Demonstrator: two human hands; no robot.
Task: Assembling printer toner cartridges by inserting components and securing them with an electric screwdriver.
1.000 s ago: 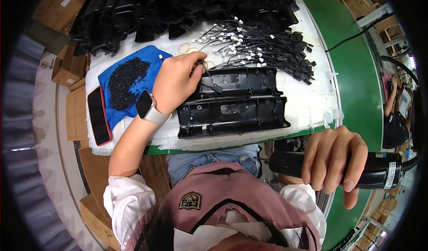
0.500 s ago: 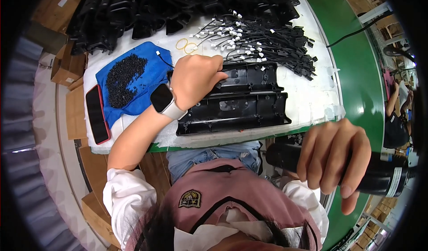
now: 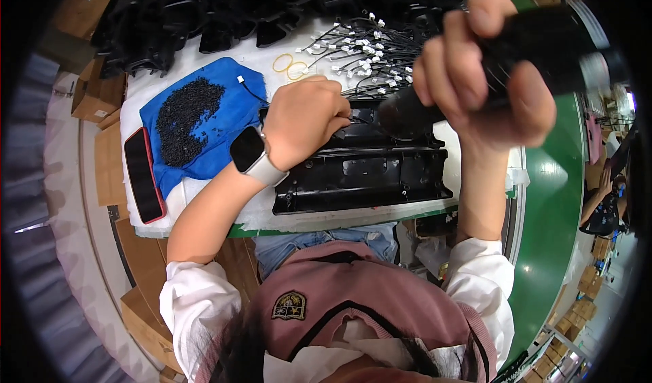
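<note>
Squarely at the desk's near edge: black plastic panel (image 3: pixel 363 169), left hand (image 3: pixel 303 119) curled, fingertips pressed to its upper rim. Right hand (image 3: pixel 479 77) clamped around black power screwdriver (image 3: pixel 499 60), tip lowered at panel top. Nearby, blue cloth (image 3: pixel 204 114) with dark screws (image 3: pixel 182 119), red phone (image 3: pixel 142 176), white-tipped wires (image 3: pixel 370 53).

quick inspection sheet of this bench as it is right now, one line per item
surface: white padded bench top, green edge along the front.
job's things: black plastic panel lying flat; black power screwdriver over its upper edge.
clutter: blue cloth heaped with small black screws; red-cased phone; two rubber bands; pile of black moulded parts at the back.
grippers: left hand pressed on the panel's upper edge; right hand wrapped around the screwdriver.
cables: bundle of black leads with white connectors behind the panel.
surroundings: cardboard boxes on the left; green conveyor on the right.
</note>
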